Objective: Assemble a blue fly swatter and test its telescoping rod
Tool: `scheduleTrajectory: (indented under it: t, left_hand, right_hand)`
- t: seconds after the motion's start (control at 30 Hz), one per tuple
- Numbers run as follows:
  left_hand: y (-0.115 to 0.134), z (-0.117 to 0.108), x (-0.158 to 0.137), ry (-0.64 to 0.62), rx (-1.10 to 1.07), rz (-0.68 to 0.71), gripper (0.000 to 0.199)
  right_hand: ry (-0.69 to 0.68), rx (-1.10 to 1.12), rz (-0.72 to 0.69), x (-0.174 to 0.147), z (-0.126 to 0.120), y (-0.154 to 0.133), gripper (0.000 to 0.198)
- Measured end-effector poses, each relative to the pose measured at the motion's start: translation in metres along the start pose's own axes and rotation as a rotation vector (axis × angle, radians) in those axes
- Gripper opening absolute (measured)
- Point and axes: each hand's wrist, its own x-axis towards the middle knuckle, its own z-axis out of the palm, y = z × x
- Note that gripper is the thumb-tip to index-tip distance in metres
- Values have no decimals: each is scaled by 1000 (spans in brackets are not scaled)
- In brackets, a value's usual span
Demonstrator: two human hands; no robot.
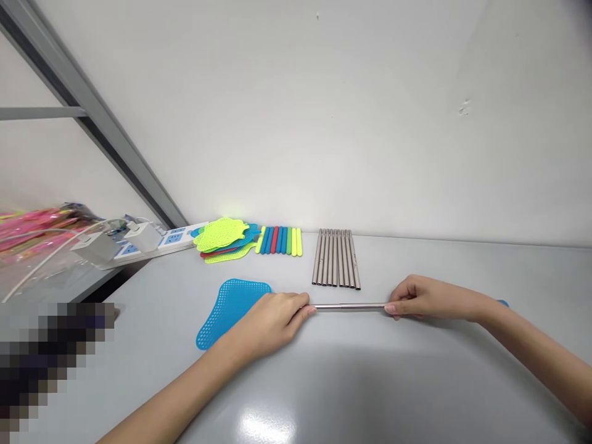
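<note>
A fly swatter with a blue perforated head (234, 308) and a thin metal telescopic rod (351, 306) lies level just above the grey table. My left hand (277, 320) is closed around the rod beside the swatter head, hiding where the two join. Farther right, my right hand (411, 299) pinches the same rod between thumb and fingers. A small blue end (503, 303) shows past my right wrist, apparently the handle; the stretch between is hidden behind the hand and forearm.
Several metal tubes (337, 259) lie in a row beyond the rod. Coloured handle grips (280, 240) and stacked swatter heads (222, 234) sit near the white wall. A power strip (173, 240) with plugged-in chargers and cables runs along the left edge, near bagged pink items (37, 231).
</note>
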Motion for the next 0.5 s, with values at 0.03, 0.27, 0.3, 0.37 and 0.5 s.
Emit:
scheduleTrajectory:
  t: [0.03,0.27,0.3,0.37,0.5]
  left_hand:
    - [0,0,0,1,2,1,34]
    - [-3,2,0,-6,54,10,31]
    - [-4,2,0,-4,68,14,31]
    - [-5,4,0,4,100,25,31]
    - [-6,7,0,20,150,37,31]
  right_hand:
    - [-2,3,-8,0,0,-1,29]
    - [17,14,-19,0,7,-6,31]
    - [16,19,-18,0,8,-7,31]
    - [14,30,-14,0,10,-8,31]
    - [65,23,-29,4,14,-7,32]
